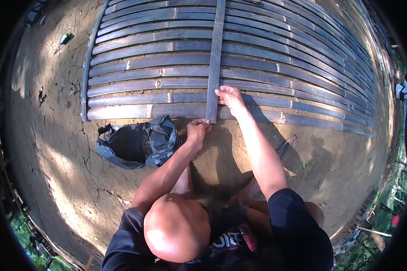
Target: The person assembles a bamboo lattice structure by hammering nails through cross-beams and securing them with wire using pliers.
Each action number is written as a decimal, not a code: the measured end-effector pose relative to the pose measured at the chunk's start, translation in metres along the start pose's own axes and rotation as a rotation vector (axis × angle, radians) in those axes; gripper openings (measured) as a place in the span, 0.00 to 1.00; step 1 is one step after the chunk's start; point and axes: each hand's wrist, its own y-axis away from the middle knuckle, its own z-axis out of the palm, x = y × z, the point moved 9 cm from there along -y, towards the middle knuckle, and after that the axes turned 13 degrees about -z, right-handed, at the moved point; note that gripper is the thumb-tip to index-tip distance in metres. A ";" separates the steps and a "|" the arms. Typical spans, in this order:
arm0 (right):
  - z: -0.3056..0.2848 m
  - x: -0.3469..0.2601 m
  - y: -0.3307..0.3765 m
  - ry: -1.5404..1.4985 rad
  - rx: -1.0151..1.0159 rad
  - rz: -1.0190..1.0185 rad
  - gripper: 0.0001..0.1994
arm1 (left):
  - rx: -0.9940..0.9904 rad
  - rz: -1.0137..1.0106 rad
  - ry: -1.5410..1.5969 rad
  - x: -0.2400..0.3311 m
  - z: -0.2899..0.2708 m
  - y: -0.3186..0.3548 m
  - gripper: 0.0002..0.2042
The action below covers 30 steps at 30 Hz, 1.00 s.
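A long bamboo crosspiece [215, 54] runs away from me over a row of split bamboo slats [181, 110] on the ground. My right hand [230, 98] is closed at the crosspiece's right edge, thumb and fingers pinching it a little above the near end. At that near end, my left hand [198, 131] has its fingers pinched together, the fingertips touching the crosspiece's lower left corner. Whatever small thing the left fingers hold, if any, is hidden. Beside my left hand sits a crumpled black plastic bag [163, 140], its mouth open, with small dark pieces inside.
A bamboo side pole [89, 67] borders the slats on the left. On the cracked dirt ground [54, 117], a pincer-like metal tool [286, 145] lies to the right of my right forearm. A small dark green object [65, 39] rests at the far left.
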 end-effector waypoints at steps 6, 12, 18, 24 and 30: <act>0.002 -0.001 0.004 0.016 0.058 0.003 0.14 | 0.025 0.004 -0.040 0.000 0.000 0.004 0.04; 0.001 0.003 0.000 0.025 0.063 0.000 0.19 | 0.022 0.014 -0.034 0.003 0.001 0.002 0.03; 0.002 0.001 0.000 0.010 0.088 -0.031 0.21 | 0.006 0.015 -0.025 0.003 -0.001 0.000 0.03; 0.004 -0.004 0.006 0.030 0.116 -0.007 0.24 | 0.019 0.018 -0.022 0.003 -0.004 -0.001 0.02; -0.005 0.006 0.003 -0.008 0.086 0.002 0.22 | -0.002 0.016 0.015 -0.003 0.002 -0.001 0.03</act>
